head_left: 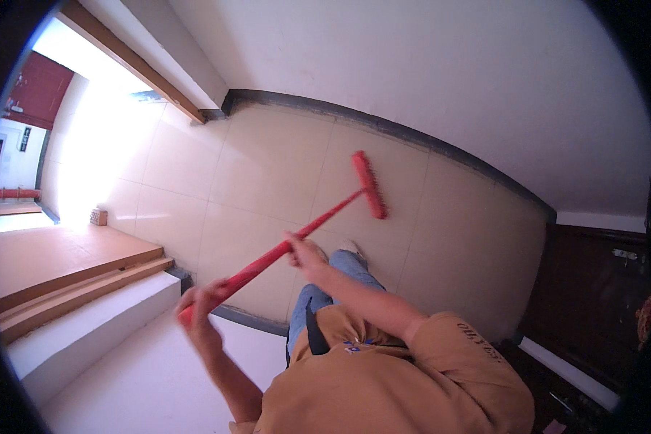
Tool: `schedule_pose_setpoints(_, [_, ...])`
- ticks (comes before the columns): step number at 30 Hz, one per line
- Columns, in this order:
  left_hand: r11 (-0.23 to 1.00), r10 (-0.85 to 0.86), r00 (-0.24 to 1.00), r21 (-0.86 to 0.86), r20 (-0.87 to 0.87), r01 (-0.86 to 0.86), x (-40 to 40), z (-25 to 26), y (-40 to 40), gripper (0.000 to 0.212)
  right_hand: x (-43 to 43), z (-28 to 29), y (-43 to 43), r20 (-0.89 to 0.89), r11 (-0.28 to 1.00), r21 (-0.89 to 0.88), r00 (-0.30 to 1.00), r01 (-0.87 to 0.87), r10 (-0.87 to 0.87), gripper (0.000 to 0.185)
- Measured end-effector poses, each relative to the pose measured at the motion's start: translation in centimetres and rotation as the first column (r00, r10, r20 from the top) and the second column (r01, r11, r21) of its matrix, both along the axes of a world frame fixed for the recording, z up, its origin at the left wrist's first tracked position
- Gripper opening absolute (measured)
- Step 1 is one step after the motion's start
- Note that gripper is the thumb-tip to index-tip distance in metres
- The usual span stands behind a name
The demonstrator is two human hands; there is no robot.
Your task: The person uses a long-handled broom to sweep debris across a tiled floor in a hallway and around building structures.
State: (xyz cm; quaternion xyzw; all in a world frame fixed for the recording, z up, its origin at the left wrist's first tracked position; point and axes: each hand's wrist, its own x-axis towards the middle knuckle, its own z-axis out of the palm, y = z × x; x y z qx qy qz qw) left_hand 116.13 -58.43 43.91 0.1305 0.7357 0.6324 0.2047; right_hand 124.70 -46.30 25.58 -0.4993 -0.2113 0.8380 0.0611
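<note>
My left hand (203,304) grips the top end of a red broom handle (260,265). Lower down the same handle, my right hand (304,254) is wrapped around it; both hands look slightly blurred. The handle slants across in front of my body to a red broom head (369,184) with short bristles along its right side. The head is over the beige tiled floor (260,163), ahead and to the right of my shoes; whether the bristles touch the tiles I cannot tell.
A white wall (412,54) with a dark baseboard (380,122) runs along the far side. At left, a wooden door (76,255) stands open at a bright doorway, with a small patterned block (99,217) at its edge. A dark door (586,282) is at right.
</note>
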Motion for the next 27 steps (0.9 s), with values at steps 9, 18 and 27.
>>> schedule_pose_setpoints(9, [0.908,-0.418,0.808,0.208,0.416,0.363,5.7,-13.1,14.6,0.022,11.9,-7.7,15.3,0.174,0.944,0.021,0.928,0.330,-0.329,0.011])
schedule_pose_setpoints(18, [0.977,-0.213,0.910,0.099,0.355,0.190,-0.9,-13.0,18.4,0.023,2.1,-9.9,20.6,0.089,0.989,0.007,0.985,0.147,-0.147,0.014])
schedule_pose_setpoints(27, [0.950,0.286,0.952,0.093,0.112,-0.297,-11.4,-6.8,10.8,0.023,-18.6,-6.0,11.8,-0.187,0.972,0.011,0.954,-0.235,0.233,0.020])
